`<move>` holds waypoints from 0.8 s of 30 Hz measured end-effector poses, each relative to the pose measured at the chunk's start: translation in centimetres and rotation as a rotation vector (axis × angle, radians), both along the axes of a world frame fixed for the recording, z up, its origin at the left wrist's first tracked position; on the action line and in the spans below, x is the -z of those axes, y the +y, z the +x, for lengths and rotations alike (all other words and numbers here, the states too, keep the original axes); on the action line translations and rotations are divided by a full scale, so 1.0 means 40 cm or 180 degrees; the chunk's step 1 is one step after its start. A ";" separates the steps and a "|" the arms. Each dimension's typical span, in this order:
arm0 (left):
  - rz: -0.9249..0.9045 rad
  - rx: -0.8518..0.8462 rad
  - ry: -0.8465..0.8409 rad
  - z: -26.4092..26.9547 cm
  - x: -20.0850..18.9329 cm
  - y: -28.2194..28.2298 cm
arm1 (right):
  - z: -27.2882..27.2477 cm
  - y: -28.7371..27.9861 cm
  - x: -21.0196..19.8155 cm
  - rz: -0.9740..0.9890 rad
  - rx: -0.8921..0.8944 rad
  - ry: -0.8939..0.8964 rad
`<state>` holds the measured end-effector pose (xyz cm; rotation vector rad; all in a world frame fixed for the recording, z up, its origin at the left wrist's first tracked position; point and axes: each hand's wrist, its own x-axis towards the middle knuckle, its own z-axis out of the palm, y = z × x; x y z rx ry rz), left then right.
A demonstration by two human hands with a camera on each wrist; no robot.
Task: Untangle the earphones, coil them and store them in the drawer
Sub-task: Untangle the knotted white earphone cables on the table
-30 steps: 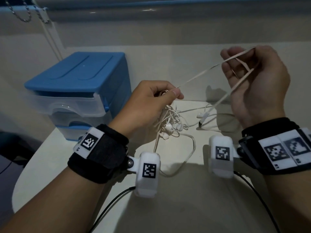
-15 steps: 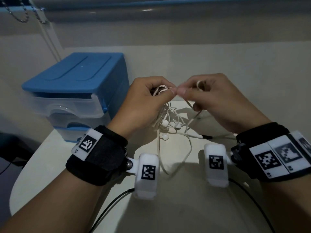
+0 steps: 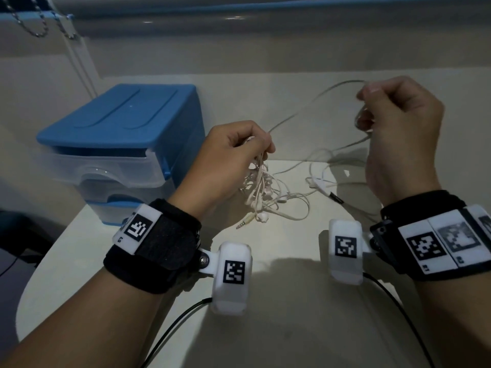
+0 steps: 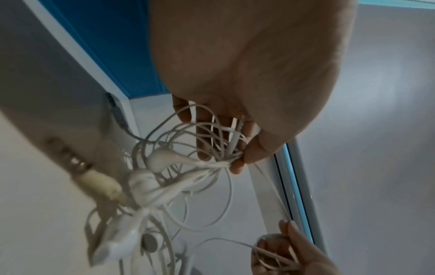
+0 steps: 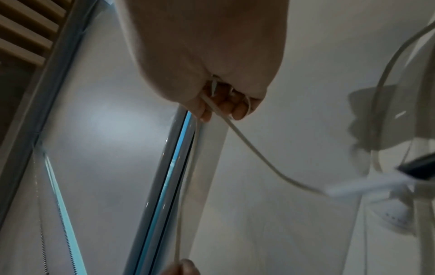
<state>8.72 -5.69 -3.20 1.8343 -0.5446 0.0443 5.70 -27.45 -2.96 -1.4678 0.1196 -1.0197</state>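
A person's two bare hands work above a pale bench (image 3: 279, 301), each wrist wearing a black strap with white coded tags.

The left hand (image 3: 228, 158) hovers near the middle, its grip closed: thumb and fingertips (image 4: 237, 167) pinch the top of a tangled bunch of white earphones (image 3: 261, 192). The knotted wires hang down from that pinch to the bench, with several white earbuds caught in the knot. A gold-tipped audio plug (image 3: 245, 223) sticks out at the lower edge of the bunch, lying on the bench.

The right hand (image 3: 403, 134) is raised higher and to the right, well apart from the left. Its grip is curled, fingers (image 5: 237, 111) and thumb pinching a single strand of the same white wire, with a small loop showing beside the fingers. That strand arcs in the air between the two hands. More loose wire, carrying a white inline remote (image 3: 320, 185), trails on the bench below the right hand.

A small plastic drawer unit (image 3: 125, 144) with a blue top and clear drawers stands at the left on the bench, just beside the left hand. Its top drawer (image 3: 101, 170) is pulled slightly forward.
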 end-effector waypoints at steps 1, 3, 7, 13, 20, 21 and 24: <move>-0.0057 0.0010 -0.0029 -0.001 -0.001 -0.001 | 0.001 0.003 0.002 -0.0033 -0.0108 0.0155; -0.0141 0.0001 -0.0087 -0.004 -0.003 0.000 | 0.001 0.016 0.003 -0.0229 -0.0303 0.0595; -0.0095 0.0043 -0.0154 -0.006 -0.006 0.000 | -0.003 0.029 0.010 -0.0561 -0.0380 0.0986; 0.0043 0.0276 -0.0162 -0.008 -0.005 -0.002 | -0.031 0.052 0.000 -0.2119 -0.1126 0.0891; 0.0205 0.0226 -0.0180 -0.010 -0.006 -0.004 | -0.025 0.057 0.005 -0.2206 -0.1230 0.0814; 0.0206 0.0237 -0.0188 -0.011 -0.006 -0.004 | -0.028 0.056 0.001 -0.2133 -0.1222 0.0794; 0.0171 0.0212 -0.0176 -0.007 -0.005 -0.005 | -0.041 0.052 -0.006 -0.1948 -0.1467 0.0855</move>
